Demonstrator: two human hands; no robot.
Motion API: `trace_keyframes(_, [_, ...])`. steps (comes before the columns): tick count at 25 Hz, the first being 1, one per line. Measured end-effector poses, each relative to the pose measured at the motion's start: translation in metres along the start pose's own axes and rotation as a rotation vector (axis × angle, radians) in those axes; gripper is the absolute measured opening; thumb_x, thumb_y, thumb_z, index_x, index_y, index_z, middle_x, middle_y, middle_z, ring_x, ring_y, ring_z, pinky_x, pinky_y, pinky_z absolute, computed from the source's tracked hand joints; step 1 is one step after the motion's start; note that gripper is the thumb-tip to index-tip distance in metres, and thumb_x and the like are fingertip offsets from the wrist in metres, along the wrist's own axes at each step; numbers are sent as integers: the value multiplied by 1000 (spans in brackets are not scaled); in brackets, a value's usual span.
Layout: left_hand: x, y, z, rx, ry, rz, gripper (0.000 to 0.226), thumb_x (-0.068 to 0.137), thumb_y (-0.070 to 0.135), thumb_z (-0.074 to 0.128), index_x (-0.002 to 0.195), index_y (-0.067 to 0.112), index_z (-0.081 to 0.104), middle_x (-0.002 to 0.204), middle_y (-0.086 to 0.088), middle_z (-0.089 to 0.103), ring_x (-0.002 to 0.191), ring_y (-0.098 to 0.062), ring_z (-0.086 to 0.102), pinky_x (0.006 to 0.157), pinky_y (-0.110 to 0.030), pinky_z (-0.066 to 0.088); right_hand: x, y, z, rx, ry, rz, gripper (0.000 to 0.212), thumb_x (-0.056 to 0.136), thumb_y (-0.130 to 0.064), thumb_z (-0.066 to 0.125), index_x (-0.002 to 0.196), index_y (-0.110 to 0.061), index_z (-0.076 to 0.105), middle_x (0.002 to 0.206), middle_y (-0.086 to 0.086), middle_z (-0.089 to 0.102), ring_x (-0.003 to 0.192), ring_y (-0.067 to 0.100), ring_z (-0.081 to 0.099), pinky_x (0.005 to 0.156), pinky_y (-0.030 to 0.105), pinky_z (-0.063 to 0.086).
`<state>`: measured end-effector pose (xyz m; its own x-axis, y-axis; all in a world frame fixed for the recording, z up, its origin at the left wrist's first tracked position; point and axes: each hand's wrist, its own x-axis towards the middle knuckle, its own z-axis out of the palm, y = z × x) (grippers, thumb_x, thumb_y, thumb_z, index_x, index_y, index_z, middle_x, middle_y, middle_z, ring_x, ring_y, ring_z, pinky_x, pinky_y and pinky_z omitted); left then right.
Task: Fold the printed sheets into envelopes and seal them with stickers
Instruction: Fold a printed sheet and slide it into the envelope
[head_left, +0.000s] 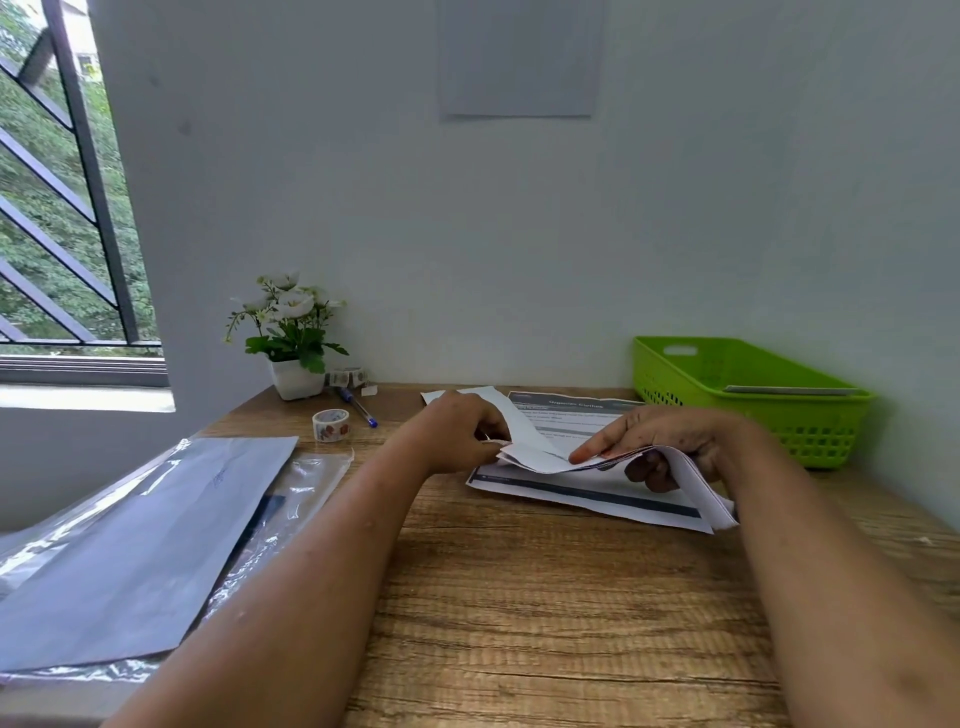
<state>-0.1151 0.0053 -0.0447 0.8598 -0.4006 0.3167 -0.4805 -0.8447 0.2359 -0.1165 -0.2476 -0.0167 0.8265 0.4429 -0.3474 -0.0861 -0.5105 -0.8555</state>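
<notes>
Status: early to mid, judged from the layout. One folded sheet (535, 453) is held just above the table (519, 597), centre-right, over more printed sheets (597, 496) that lie flat and are not yet folded. A white flap is stood up at its far left. No sticker is seen on it, so folding is judged unfinished and sealing not started. Something flat is seen in the green basket (810, 431) at far right. It may be a finished envelope, but that cannot be confirmed. The number of sheets left cannot be told.

A sticker roll (331, 424) is stood untouched left of the work, near a pen (358, 409). A second roll (347, 376) is beside the flower pot (297, 382). A plastic sleeve with grey paper (140, 545) is laid at the left edge.

Hands: by the left hand (462, 431) the sheet's left edge is pinched between thumb and curled fingers. The right hand (670, 441) is wrapped round the right side, with the index finger laid straight along the top, the thumb tucked under and the other fingers curled over the fold. Both grips are closed on the paper, and neither hand is flat on the table. Both forearms are extended forward.

Left to do, as judged: crease finished, flap tucked, sticker applied, then the same for the flat sheets.
</notes>
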Motion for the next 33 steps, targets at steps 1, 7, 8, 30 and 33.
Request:
trace_keyframes(1, [0, 0, 0, 14, 33, 10, 24, 86, 22, 62, 107, 18, 72, 103, 4, 72, 93, -10, 64, 92, -27, 49, -1, 0, 0, -3, -1, -1, 25, 91, 0, 53, 106, -7, 72, 49, -6, 46, 41, 5, 25, 38, 12, 21])
trace_keyframes(7, [4, -4, 5, 18, -46, -33, 24, 82, 29, 69, 106, 24, 70, 101, 8, 72, 90, -4, 63, 88, -26, 52, 3, 8, -6, 20, -31, 23, 28, 94, -2, 48, 106, -8, 73, 68, 2, 45, 45, 5, 27, 36, 14, 26])
trace_keyframes(8, [4, -5, 6, -3, -78, -43, 25, 82, 29, 69, 106, 23, 70, 104, 7, 71, 92, -4, 62, 89, -25, 51, 3, 9, -7, 19, -22, 25, 27, 94, -3, 49, 105, -8, 73, 67, 2, 46, 45, 6, 26, 36, 14, 26])
trace_keyframes(30, [4, -9, 9, 58, 42, -31, 19, 81, -2, 55, 78, 16, 60, 79, 3, 60, 85, -22, 55, 69, -23, 38, 14, 1, 0, 100, 44, -19, 26, 94, -2, 49, 107, -4, 71, 61, -2, 44, 45, 6, 23, 38, 14, 19])
trace_keyframes(33, [6, -5, 11, 102, 26, -51, 36, 86, -2, 48, 109, 14, 70, 112, -4, 68, 106, -22, 58, 90, -31, 46, 10, 1, -5, 85, 18, 29, 24, 93, -5, 52, 108, -4, 71, 64, -1, 40, 45, 6, 23, 38, 14, 19])
